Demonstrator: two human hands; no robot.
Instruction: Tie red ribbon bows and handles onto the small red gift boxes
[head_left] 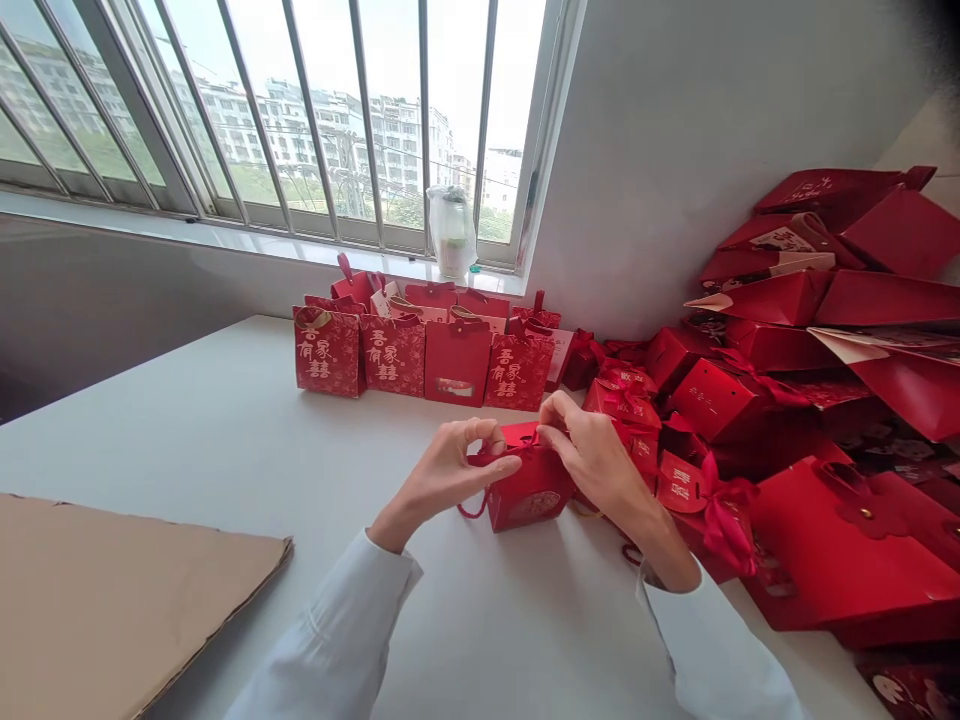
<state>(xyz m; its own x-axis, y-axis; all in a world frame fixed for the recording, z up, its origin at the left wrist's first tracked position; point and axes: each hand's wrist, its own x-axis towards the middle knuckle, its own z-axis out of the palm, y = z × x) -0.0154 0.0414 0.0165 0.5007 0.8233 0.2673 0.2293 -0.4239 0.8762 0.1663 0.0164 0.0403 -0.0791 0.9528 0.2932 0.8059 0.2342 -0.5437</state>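
A small red gift box (529,490) with a round pattern on its front stands upright on the white table. A thin red ribbon (531,438) is at its top. My right hand (589,445) pinches the ribbon at the box's upper right edge, thumb against forefinger. At the upper left, my left hand (457,462) has its fingers curled and its thumb along the box top, with red ribbon between them; its exact grip is partly hidden. A twisted red cord handle (472,503) hangs at the box's left side.
Several red patterned gift bags (394,355) stand in rows near the wall. Red boxes (720,400) are heaped high on the right, close to my right arm. A cardboard sheet (127,590) lies at the left. A bagged jar (451,235) stands on the windowsill.
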